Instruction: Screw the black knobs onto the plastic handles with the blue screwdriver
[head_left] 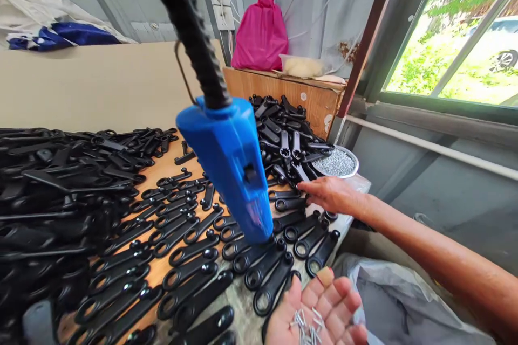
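My left hand (318,310) is palm up at the bottom, fingers loosely curled, cupping several small metal pins (308,329). My right hand (332,195) reaches in from the right, palm down, fingers stretched out over the edge of the black lever pile (279,129). Whether its fingertips touch a lever cannot be made out. Rows of black levers (267,288), each with a ring at one end and a small rounded knob at the other, lie on the table between and left of my hands. A metal bowl (356,164) full of pins stands just behind my right hand.
A blue tool housing (230,172) on a black ribbed hose (190,27) hangs over the rows. More black parts (48,215) are heaped at left. A wooden board (319,105), pink bag (261,32) and window (461,27) are behind. Grey sheeting (400,302) lies at lower right.
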Demonstrator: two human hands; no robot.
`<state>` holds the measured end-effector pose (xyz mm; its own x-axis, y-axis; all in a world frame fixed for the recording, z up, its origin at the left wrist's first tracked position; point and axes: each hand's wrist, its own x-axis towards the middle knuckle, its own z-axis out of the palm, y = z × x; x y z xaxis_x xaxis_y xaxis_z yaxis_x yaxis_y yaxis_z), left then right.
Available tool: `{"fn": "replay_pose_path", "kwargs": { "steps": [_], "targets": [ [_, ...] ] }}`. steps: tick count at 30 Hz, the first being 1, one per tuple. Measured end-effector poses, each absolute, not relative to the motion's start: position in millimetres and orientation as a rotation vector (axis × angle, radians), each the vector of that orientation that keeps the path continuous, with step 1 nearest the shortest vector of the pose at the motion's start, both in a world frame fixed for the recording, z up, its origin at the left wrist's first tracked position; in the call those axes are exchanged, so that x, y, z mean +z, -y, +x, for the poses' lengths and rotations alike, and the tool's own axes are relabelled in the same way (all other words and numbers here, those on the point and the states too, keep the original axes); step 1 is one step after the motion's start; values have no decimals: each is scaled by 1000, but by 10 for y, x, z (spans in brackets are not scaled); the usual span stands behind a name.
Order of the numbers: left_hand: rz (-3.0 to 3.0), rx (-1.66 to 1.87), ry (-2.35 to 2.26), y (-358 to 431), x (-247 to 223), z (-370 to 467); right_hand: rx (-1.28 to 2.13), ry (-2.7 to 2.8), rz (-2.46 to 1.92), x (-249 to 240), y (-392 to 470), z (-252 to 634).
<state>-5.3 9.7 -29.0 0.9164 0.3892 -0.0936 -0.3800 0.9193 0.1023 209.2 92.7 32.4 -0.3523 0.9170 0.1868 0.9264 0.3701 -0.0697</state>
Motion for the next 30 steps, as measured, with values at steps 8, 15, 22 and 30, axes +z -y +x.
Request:
{"fn": "replay_pose_path", "kwargs": {
  "steps": [8, 15, 22, 30],
  "targets": [
    [-78, 471, -196, 158, -62, -134, 162, 2475, -1145, 661, 202, 1431],
    [-19, 459, -227, 405, -113, -131, 353, 2586, -1230, 445, 746, 1093],
    [-228, 442, -249, 501, -121, -146, 218, 2474, -1127, 355, 788, 1140],
    [-38, 486, -154, 414, -215, -25, 300, 1809, -1235, 168, 191, 1725]
  ]
}}
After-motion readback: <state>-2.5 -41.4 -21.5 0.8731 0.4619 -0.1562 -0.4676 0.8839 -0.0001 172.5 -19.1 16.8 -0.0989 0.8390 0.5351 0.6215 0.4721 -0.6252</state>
